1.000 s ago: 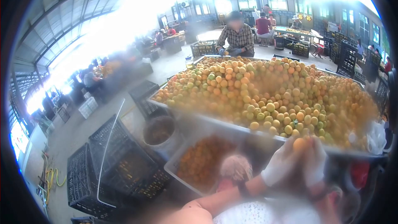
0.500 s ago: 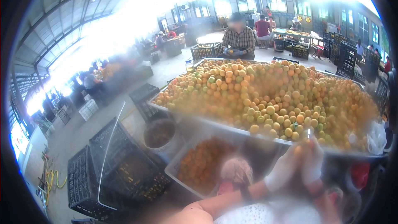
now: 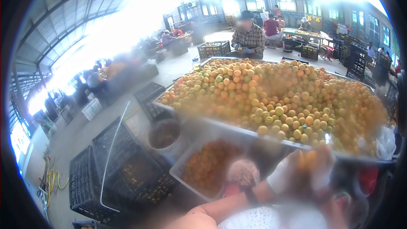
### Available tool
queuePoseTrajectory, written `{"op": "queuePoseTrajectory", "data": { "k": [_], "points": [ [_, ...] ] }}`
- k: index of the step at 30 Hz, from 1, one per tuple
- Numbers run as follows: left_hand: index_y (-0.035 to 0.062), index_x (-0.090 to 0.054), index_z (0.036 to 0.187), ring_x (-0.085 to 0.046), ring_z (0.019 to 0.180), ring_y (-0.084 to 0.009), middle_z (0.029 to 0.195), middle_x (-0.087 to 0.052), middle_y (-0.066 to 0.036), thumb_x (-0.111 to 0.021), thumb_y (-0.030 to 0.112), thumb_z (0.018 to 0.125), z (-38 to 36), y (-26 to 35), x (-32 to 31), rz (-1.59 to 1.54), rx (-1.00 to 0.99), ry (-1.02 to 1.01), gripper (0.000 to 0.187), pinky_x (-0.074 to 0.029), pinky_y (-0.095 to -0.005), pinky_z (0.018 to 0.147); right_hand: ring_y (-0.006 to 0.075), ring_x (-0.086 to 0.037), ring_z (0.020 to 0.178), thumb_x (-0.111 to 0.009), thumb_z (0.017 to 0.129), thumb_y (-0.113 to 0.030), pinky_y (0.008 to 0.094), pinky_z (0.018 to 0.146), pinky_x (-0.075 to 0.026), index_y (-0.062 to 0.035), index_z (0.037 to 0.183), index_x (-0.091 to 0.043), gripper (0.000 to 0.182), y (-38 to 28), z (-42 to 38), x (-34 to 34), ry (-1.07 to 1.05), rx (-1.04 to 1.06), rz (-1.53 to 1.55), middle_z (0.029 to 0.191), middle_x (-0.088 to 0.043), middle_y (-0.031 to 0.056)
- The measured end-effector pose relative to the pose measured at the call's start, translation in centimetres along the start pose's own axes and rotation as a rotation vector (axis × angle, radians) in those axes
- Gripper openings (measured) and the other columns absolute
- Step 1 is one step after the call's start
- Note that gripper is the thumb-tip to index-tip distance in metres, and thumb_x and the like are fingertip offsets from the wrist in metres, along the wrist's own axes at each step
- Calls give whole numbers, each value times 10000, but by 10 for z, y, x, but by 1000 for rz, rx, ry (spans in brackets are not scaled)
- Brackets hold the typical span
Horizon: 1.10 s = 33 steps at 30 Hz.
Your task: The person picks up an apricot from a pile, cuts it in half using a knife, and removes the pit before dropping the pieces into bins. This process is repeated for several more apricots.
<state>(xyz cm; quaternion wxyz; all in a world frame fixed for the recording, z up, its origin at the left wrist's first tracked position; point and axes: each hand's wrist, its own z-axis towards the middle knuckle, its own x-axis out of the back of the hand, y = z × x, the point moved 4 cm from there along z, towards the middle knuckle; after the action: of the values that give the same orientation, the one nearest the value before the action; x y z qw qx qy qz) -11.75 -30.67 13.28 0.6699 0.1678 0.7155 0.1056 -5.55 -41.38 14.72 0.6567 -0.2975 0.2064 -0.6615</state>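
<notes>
My left hand (image 3: 285,173), in a white glove, is closed around an orange apricot (image 3: 307,158), blurred by haze on the lens. Against it, my right hand (image 3: 323,170) is also gloved and closed. A thin shiny tool (image 3: 327,138) pokes up from the right fingers; its lower part is hidden. Both hands are above my lap, at the near edge of a wide tray (image 3: 237,130) heaped with yellow-orange apricots (image 3: 237,78). Below and left of the hands stands a white tub (image 3: 180,170) holding orange pieces of fruit (image 3: 210,163).
A bucket (image 3: 164,135) stands left of the tub. Black crates (image 3: 82,182) sit farther left, with a thin white rod (image 3: 111,157) before them. A plastic bag (image 3: 385,144) hangs at the tray's right end. Across the tray a person (image 3: 248,38) sits handling fruit.
My hands have shifted slightly, staying together, and more orange shows between them. The shiny tip has moved a little right. The whole view has shifted slightly.
</notes>
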Motion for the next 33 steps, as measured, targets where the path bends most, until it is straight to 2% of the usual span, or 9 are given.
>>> {"op": "queuePoseTrajectory", "data": {
  "k": [2, 5, 7, 13, 15, 23, 25, 28, 33],
  "points": [
    [75, -558, 1207, -615, 902, -151, 1043, -626, -42, -539, 424, 987, 18, 5, 39, 130, 40, -189, 413, -517, -308, 756, 216, -589, 607, -568, 957, -199, 323, 546, -458, -21, 914, -602, 186, 22, 0, 13, 123, -140, -24, 754, -614, 85],
    [74, -557, 1205, -581, 952, -109, 1056, -615, -27, -569, 390, 976, 8, 3, 22, 580, -90, -261, 390, -472, -253, 774, 117, -554, 624, -538, 995, -201, 268, 534, -444, -37, 925, -602, 189, -11, 3, 7, 93, 534, -697, 750, -589, 18],
    [75, -560, 1200, -561, 966, -84, 1049, -611, -15, -576, 375, 975, 5, 8, 16, 895, -274, -136, 376, -447, -225, 778, 56, -521, 647, -545, 995, -179, 218, 522, -423, -53, 941, -596, 147, -7, 1, -5, -145, -440, 150, 752, -571, -14],
    [69, -579, 1136, -522, 885, -45, 1026, -591, 13, -623, 309, 958, 15, 6, 33, 869, -241, -54, 302, -415, -189, 736, 41, -508, 622, -555, 993, -185, 202, 503, -400, -62, 920, -584, 146, -19, 4, -7, -84, -346, 92, 738, -557, -20],
    [64, -584, 1115, -509, 844, -26, 987, -599, 19, -628, 261, 965, 13, 12, 26, 1101, -575, -148, 251, -393, -166, 680, 43, -505, 621, -554, 996, -185, 208, 504, -398, -63, 915, -581, 149, -10, 0, -6, -108, -384, 95, 737, -555, -19],
    [46, -592, 1102, -486, 752, -3, 916, -621, 33, -635, 248, 975, 19, 4, 44, 1112, -302, -208, 242, -373, -168, 595, 60, -501, 623, -539, 1011, -208, 233, 512, -394, -56, 896, -585, 196, 2, -2, -3, -268, -385, 163, 725, -533, -23],
    [50, -597, 1103, -474, 736, 0, 919, -625, 31, -638, 271, 973, 21, 3, 44, 1106, -401, -248, 259, -359, -167, 580, 64, -498, 632, -527, 1022, -256, 239, 521, -390, -52, 888, -585, 250, -1, 3, -7, -314, 227, -358, 722, -522, -27],
    [59, -604, 1103, -495, 745, -11, 926, -635, 21, -605, 334, 987, 14, 8, 36, 1063, -454, -224, 298, -364, -170, 577, 76, -499, 642, -511, 1023, -240, 249, 541, -404, -53, 897, -582, 235, 9, 0, -6, -361, -321, 114, 716, -522, -8],
    [32, -608, 1180, -573, 853, -63, 985, -648, -4, -531, 379, 1011, 4, 13, 23, 749, -80, -124, 393, -444, -186, 690, 107, -524, 647, -525, 1003, -190, 273, 564, -427, -41, 934, -572, 170, -9, 2, -9, -262, -351, 104, 704, -538, 27]
  ]
}}
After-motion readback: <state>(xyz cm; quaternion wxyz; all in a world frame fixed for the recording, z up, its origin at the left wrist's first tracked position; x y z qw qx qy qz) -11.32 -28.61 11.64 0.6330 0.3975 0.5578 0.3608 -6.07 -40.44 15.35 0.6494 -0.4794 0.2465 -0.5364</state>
